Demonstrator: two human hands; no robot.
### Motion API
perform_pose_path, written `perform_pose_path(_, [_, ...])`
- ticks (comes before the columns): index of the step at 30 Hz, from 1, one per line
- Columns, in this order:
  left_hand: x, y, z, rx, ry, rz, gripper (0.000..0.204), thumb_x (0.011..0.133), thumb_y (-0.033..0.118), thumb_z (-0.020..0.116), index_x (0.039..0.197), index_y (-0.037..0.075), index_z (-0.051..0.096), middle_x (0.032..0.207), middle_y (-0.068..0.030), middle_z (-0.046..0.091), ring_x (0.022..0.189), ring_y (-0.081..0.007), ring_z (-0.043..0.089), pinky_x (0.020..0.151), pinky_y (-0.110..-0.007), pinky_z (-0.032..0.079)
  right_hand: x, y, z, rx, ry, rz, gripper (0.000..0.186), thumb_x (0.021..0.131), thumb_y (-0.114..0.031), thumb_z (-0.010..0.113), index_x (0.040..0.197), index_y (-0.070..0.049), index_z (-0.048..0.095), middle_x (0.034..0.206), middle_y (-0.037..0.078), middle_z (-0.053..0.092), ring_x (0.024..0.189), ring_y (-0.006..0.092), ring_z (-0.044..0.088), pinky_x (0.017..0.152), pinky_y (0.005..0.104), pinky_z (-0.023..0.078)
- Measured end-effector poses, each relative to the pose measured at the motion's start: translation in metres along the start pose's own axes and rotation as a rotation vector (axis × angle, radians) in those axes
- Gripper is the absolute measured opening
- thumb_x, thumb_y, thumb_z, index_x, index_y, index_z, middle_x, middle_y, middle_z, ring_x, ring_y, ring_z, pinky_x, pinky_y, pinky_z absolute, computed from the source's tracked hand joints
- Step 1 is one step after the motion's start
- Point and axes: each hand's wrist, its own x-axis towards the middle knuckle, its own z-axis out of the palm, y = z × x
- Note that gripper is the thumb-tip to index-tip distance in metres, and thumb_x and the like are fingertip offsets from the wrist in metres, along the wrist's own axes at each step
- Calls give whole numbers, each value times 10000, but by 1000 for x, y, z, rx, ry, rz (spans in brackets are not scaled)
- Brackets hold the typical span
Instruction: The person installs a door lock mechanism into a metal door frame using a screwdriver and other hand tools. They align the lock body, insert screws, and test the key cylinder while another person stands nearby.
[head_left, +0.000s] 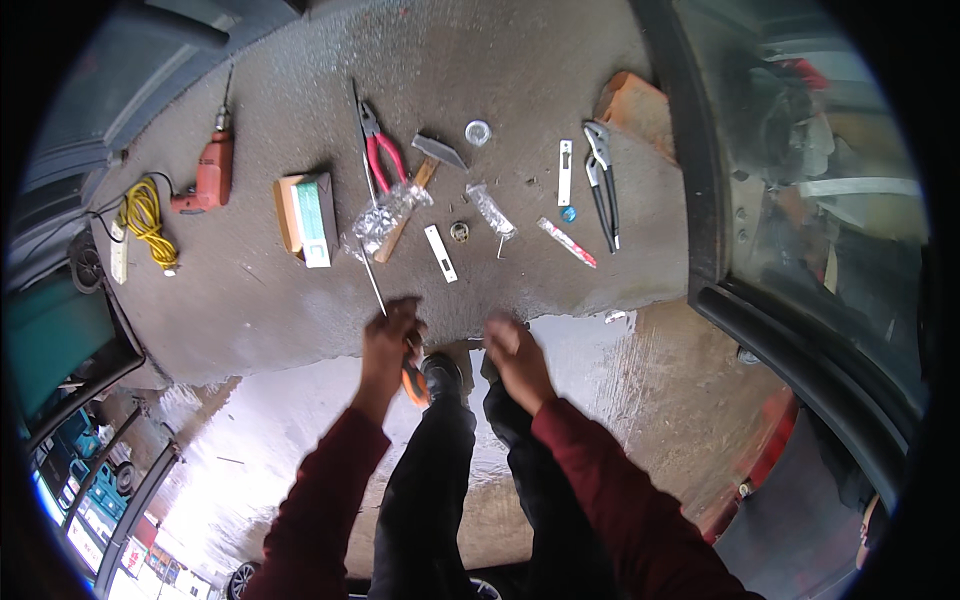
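Observation:
My left hand (393, 338) is closed round a screwdriver, its orange handle (414, 385) poking out below the fist. The thin metal shaft reaches up toward a crumpled clear plastic bag (385, 220). To its right, my right hand (512, 350) is curled and a little blurred; whatever lies inside the fingers is hidden. Beyond the hands, a white slotted metal plate (441, 254) and a small round metal part (459, 231) lie on the concrete. A hammer (425, 178) with a wooden handle lies partly beside the bag, near red-handled pliers (381, 146).
A red power drill (208, 170), coiled yellow cord (146, 222) and open box (308, 220) lie left. Toward the right are black-handled pliers (601, 185), another white plate (565, 172), a red-and-white packet (567, 243) and a brick (638, 115). A glass door (820, 200) stands at right.

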Motion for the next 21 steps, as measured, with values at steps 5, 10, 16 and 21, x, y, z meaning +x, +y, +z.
perform_pose_path(5, [-136, 4, 40, -530, -184, -228, 335, 1024, 302, 534, 1207, 27, 589, 859, -75, 625, 657, -140, 539, 611, -336, 481, -164, -53, 9, 285, -474, 332, 365, 1042, -308, 600, 1294, -45, 595, 958, 45, 677, 807, 100, 642, 694, 264, 527])
perform_pose_path(10, [-228, 44, 74, -402, -361, -131, 290, 1061, 309, 465, 1100, 49, 587, 854, -68, 601, 679, -181, 519, 659, -357, 474, -286, -120, -17, 401, -278, 258, 321, 1054, -333, 544, 1046, -14, 569, 833, 47, 598, 637, 90, 542, 546, 251, 427])
perform_pose_path(16, [-327, 101, 94, -389, -565, 27, 237, 1026, 261, 592, 1120, 43, 596, 926, -143, 684, 864, -264, 677, 735, -431, 558, -427, -169, -55, 429, 13, 131, 288, 978, -245, 647, 1068, 17, 570, 769, 62, 600, 565, 118, 529, 529, 279, 420])
perform_pose_path(21, [-407, 122, 108, -135, -619, 104, 331, 1026, 416, 568, 1092, 92, 571, 954, -162, 719, 784, -319, 724, 614, -463, 591, -516, -181, -74, 124, 167, -104, 212, 894, -131, 742, 1022, -14, 621, 779, 27, 610, 704, 86, 556, 625, 278, 470])
